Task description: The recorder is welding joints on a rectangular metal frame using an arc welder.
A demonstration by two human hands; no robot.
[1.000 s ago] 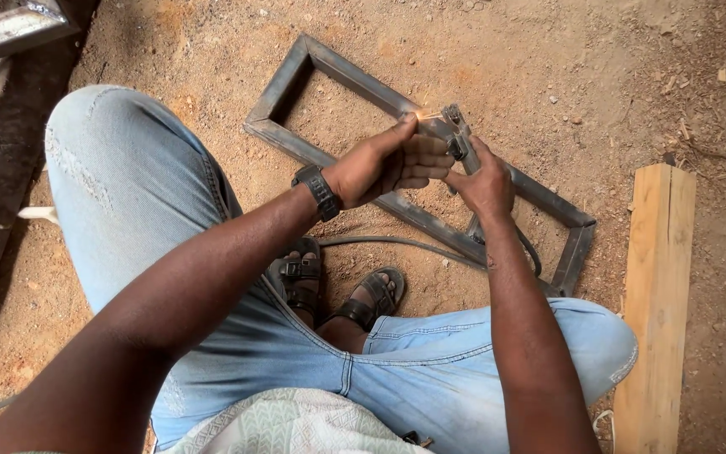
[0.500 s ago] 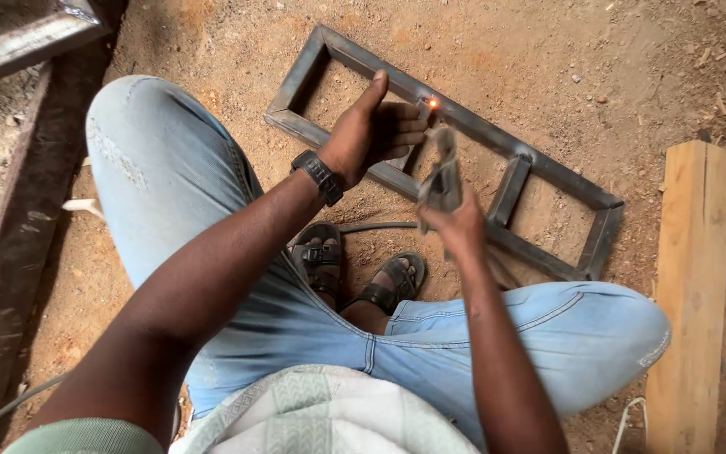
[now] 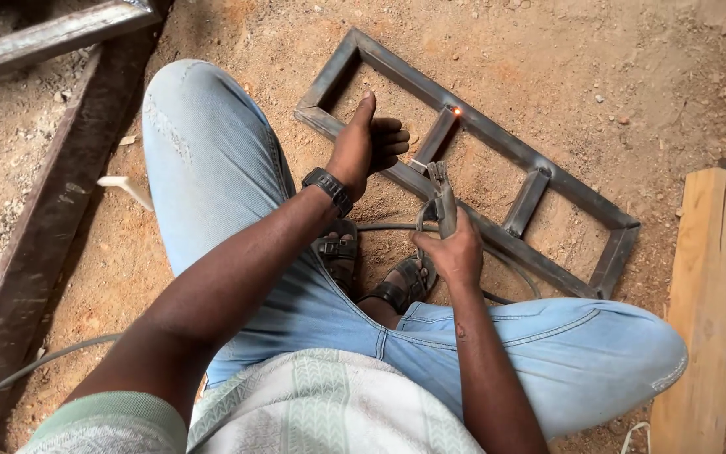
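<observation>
Electrode holder (image 3: pixel 441 200): one, clasped in right hand (image 3: pixel 455 252); left hand (image 3: pixel 367 145) spread, empty. One steel frame (image 3: pixel 497 139), two crossbars, centre, on sandy ground (image 3: pixel 623 76); one plank (image 3: pixel 707 303) right.

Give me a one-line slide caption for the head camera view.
Squatting on sandy ground, right hand gripping an electrode holder, left hand open above a welded steel frame with a glowing spot.

Bare dirt (image 3: pixel 632 92) beyond steel frame (image 3: pixel 497 139)

Sunlit sandy dirt floor (image 3: pixel 649 76), wooden plank (image 3: pixel 707 311), perhaps steel beams (image 3: pixel 35 227) alongside
</observation>
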